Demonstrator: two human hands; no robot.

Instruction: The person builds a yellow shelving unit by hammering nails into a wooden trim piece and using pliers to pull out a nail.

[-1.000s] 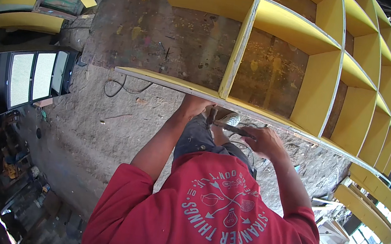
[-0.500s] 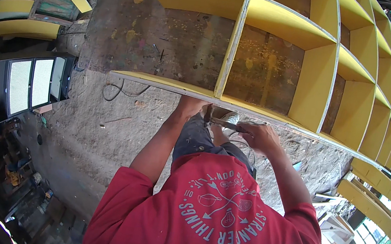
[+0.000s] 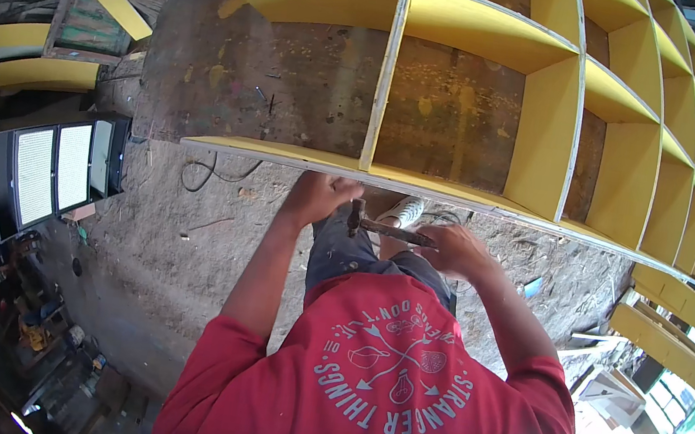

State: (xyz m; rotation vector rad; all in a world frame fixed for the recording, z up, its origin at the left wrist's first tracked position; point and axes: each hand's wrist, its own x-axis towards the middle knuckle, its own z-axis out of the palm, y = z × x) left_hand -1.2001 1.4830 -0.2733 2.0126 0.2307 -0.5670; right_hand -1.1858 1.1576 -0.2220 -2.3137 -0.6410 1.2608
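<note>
My right hand (image 3: 454,250) grips the handle of a hammer (image 3: 398,233), held level, with its head pointing left. The hammer head hangs a short way off the near side board (image 3: 285,156) of a yellow compartmented shelf frame. My left hand (image 3: 320,199) is at the outer face of that board, close to where an upright yellow divider (image 3: 387,73) meets it. Its fingers are bent together at the board. Whatever they pinch, if anything, is too small or hidden to make out.
The frame lies on a paint-spotted brown work table (image 3: 208,76), with small dark pieces (image 3: 266,101) on it. Loose yellow boards (image 3: 28,78) lie at the left, others (image 3: 673,348) at the right. A dark cabinet (image 3: 38,163) stands left. A cable (image 3: 208,172) crosses the rough floor.
The hammer head has swung back from the board toward my body. My left hand stays at the board. The view has shifted slightly, so the frame sits further left.
</note>
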